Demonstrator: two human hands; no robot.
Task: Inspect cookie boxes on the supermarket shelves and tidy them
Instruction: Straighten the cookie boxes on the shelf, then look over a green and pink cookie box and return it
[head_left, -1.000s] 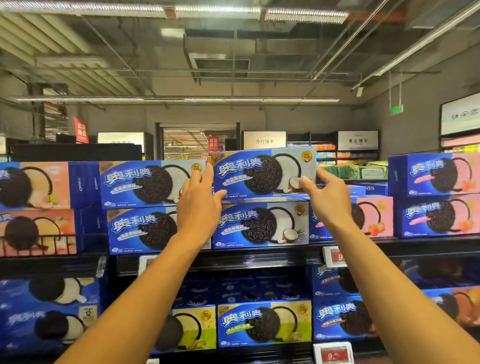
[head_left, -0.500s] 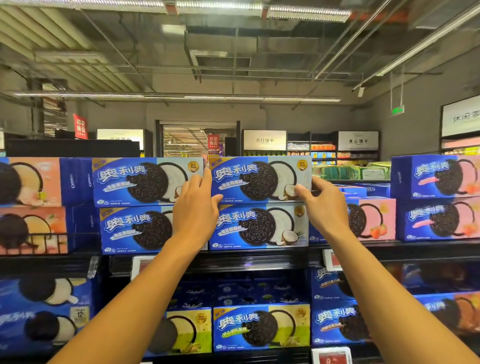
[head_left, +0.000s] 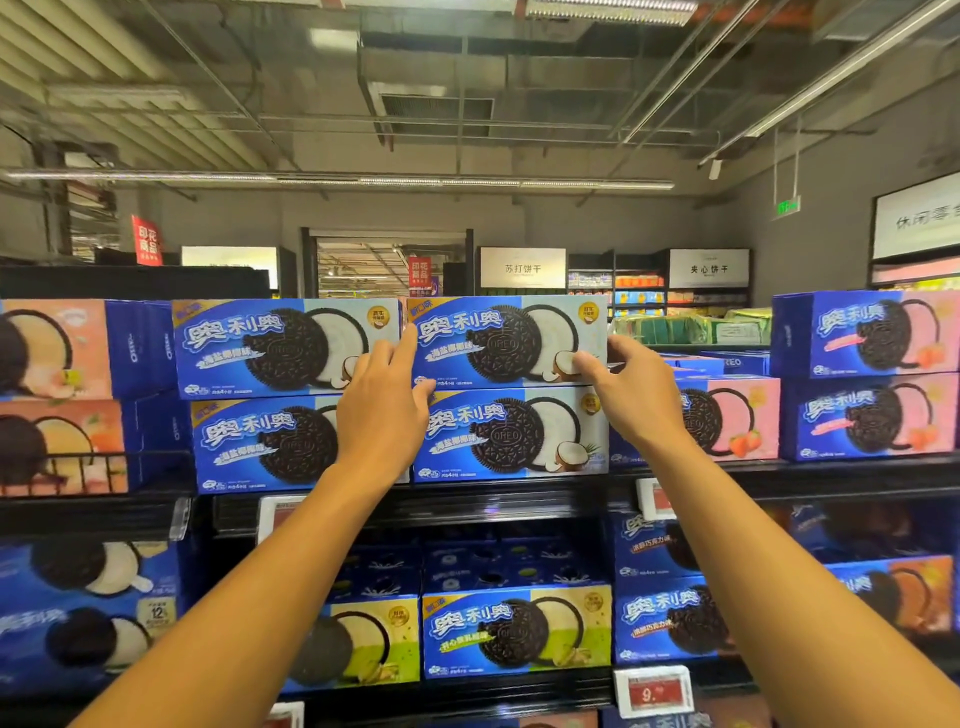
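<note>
A blue coconut cookie box (head_left: 498, 340) lies on top of a matching box (head_left: 511, 434) on the top shelf (head_left: 831, 475). My left hand (head_left: 382, 410) grips the upper box at its left end, fingers reaching up over the edge. My right hand (head_left: 636, 389) holds its right end, thumb on the front face. The upper box sits nearly flush over the lower one. Two more coconut boxes, the upper one (head_left: 285, 345) and the lower one (head_left: 265, 441), are stacked directly to the left.
Peach-coloured boxes (head_left: 57, 348) stand at far left, pink strawberry boxes (head_left: 862, 332) at right, one lower pink box (head_left: 732, 423) beside my right hand. The lower shelf holds green-yellow boxes (head_left: 514, 631) and dark blue boxes (head_left: 667, 621). Price tags (head_left: 652, 693) line the shelf edges.
The upper coconut box has come down between both hands and now rests level on the box beneath. My right thumb has moved onto its front face.
</note>
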